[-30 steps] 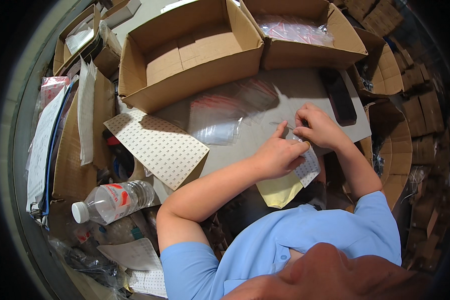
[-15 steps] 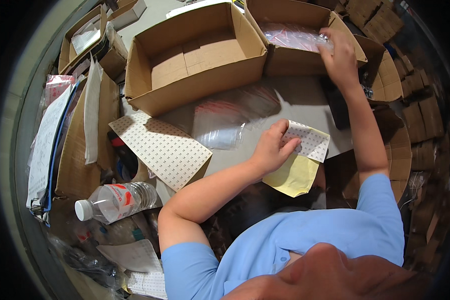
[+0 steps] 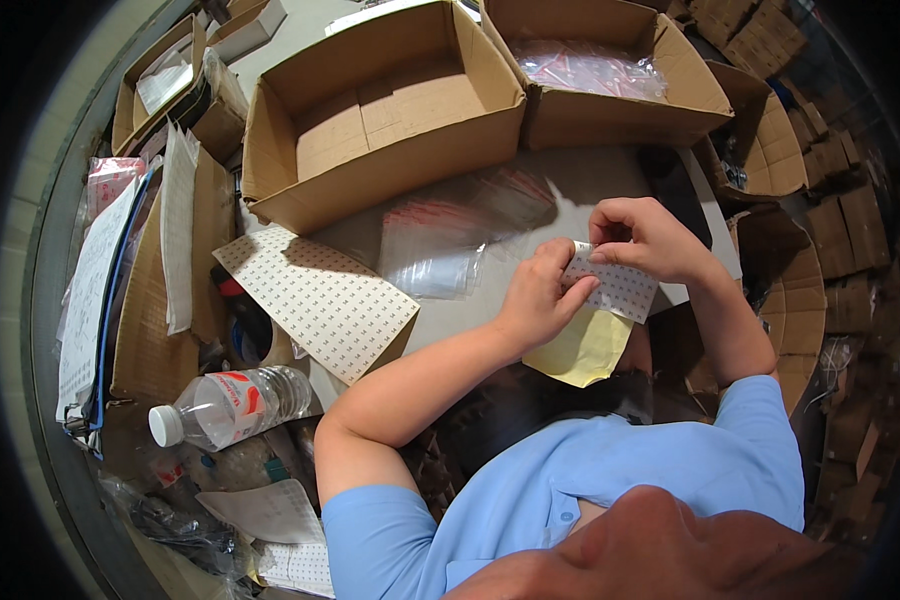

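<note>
Left hand (image 3: 542, 295) grips label sheet (image 3: 625, 292) at its left edge, thumb on top; sheet extends rightward, under right hand's (image 3: 642, 238) fingertips; can't tell if they're pinching it.

Clear plastic bottle (image 3: 235, 408), white cap, red-marked label, lies on its side at left, right of an upright blue-edged clipboard (image 3: 95, 300) bearing white sheets. A dark phone-shaped slab (image 3: 676, 185) rests flat toward the right end of the worktop (image 3: 440, 325). Brown cartons (image 3: 832, 235) are stacked at far right; a small box (image 3: 130, 108) holding white paper stands at upper left.
</note>
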Action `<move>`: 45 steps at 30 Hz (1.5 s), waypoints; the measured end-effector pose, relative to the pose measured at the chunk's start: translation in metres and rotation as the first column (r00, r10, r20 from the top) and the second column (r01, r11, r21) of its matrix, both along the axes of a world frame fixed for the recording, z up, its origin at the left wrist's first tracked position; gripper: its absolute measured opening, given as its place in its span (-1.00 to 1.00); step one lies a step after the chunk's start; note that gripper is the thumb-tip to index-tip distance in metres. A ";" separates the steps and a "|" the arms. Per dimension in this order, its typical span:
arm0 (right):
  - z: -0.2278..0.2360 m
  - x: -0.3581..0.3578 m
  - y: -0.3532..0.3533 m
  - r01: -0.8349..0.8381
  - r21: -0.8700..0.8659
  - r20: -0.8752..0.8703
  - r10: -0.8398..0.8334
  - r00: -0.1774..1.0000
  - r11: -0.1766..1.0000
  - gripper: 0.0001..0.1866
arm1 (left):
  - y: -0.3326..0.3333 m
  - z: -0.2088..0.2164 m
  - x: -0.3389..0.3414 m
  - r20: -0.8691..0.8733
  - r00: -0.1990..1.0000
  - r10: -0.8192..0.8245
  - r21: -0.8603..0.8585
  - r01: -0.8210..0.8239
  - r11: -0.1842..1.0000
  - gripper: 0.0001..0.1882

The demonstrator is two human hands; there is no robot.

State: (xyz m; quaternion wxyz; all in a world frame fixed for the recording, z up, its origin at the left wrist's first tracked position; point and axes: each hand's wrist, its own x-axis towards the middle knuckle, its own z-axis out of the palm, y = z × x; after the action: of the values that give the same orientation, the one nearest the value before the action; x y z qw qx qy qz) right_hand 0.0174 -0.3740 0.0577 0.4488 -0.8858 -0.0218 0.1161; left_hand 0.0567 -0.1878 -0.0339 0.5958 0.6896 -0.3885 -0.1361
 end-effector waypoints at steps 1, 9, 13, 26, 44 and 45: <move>-0.001 0.000 0.001 0.012 -0.014 0.019 -0.011 1.000 1.000 -0.84 | 0.000 -0.001 0.001 0.043 0.999 0.011 0.011 -0.012 1.000 -0.71; 0.007 0.011 0.000 -0.160 -0.175 0.138 0.185 0.973 0.972 -0.88 | -0.001 -0.003 0.003 -0.099 0.995 -0.009 -0.086 0.000 0.996 -0.67; -0.003 0.037 -0.017 -0.050 0.182 0.052 0.041 0.998 0.982 -0.89 | -0.002 -0.006 0.001 -0.089 0.995 0.034 -0.007 -0.035 0.999 -0.70; -0.052 0.073 0.013 0.141 -0.430 0.245 -0.035 0.969 0.892 -0.51 | -0.003 -0.008 0.002 0.324 0.945 -0.044 0.034 0.035 0.999 -0.72; -0.039 0.039 -0.001 0.095 0.079 0.030 -0.098 0.995 0.992 -0.18 | -0.002 -0.011 -0.007 0.261 0.929 -0.262 0.218 0.207 0.954 -0.73; -0.039 0.041 0.000 0.088 0.080 0.029 -0.091 0.995 0.993 -0.18 | -0.001 -0.012 -0.007 0.260 0.931 -0.256 0.220 0.201 0.955 -0.73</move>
State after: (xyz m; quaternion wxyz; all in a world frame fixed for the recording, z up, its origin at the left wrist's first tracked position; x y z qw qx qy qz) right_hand 0.0582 -0.3738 0.0188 0.4877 -0.8693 0.0062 0.0806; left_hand 0.0500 -0.1884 -0.0461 0.4453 0.7054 -0.5334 -0.1402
